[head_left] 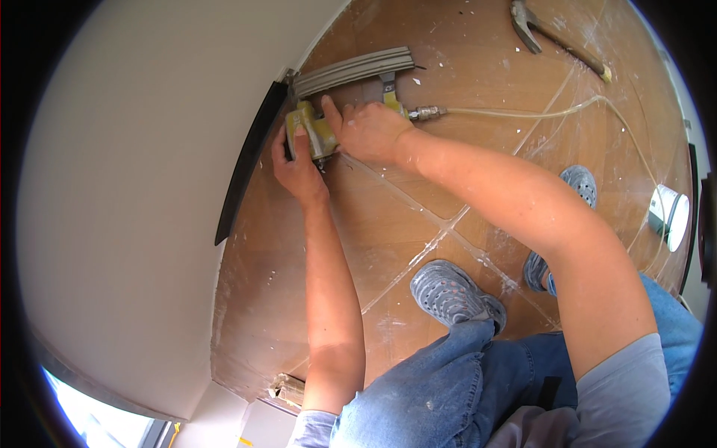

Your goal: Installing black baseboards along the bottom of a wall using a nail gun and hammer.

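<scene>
Both hands hold a yellow-green pneumatic nail gun low by the wall, at the black baseboard strip. My left hand is closed around the body of the tool, thumb on its near side. Around the handle my right hand is wrapped, one finger stretched toward the body; the trigger is hidden. The tool's long grey magazine lies on the far side, its left end close to the strip's far end. From a metal coupling at the handle, a clear air hose runs right.
A claw hammer lies on the dusty brown floor at the far right. At the right edge a white tub rests near the hose. My grey clogs stand below. The pale wall rises on the left.
</scene>
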{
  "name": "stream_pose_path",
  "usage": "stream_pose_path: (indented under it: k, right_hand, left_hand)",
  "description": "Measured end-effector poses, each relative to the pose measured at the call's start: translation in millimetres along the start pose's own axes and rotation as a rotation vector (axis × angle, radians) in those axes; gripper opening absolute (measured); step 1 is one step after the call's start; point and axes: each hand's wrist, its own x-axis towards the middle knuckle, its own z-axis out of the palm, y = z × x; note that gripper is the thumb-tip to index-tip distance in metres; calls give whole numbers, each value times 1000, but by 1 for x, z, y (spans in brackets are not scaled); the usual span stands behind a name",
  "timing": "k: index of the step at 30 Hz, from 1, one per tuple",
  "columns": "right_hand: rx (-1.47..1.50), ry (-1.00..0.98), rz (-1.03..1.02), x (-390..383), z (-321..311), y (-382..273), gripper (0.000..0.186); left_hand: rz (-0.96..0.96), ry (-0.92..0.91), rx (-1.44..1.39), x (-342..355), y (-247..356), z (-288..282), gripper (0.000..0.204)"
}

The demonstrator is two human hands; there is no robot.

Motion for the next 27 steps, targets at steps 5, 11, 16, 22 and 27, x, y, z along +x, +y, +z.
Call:
stream_pose_path:
  k: [5,11,16,22,27]
  right_hand:
    - [51,15,7,0,-4,0,74]
    - [78,-1,15,0,-5,1,62]
    - [52,54,18,1,-1,1,80]
    - [85,80,41,3,2,1,60]
    - [57,-2,26,2,0,1,81]
  left_hand:
    - [12,-12,-3,2,1,1,40]
    - [-14,-25,-72,2,0,1,40]
    - [-3,-29,-61,3,-1,1,39]
    - [-26,-17,-61,3,0,2,38]
    - [13,-12,-25,1,1,3,38]
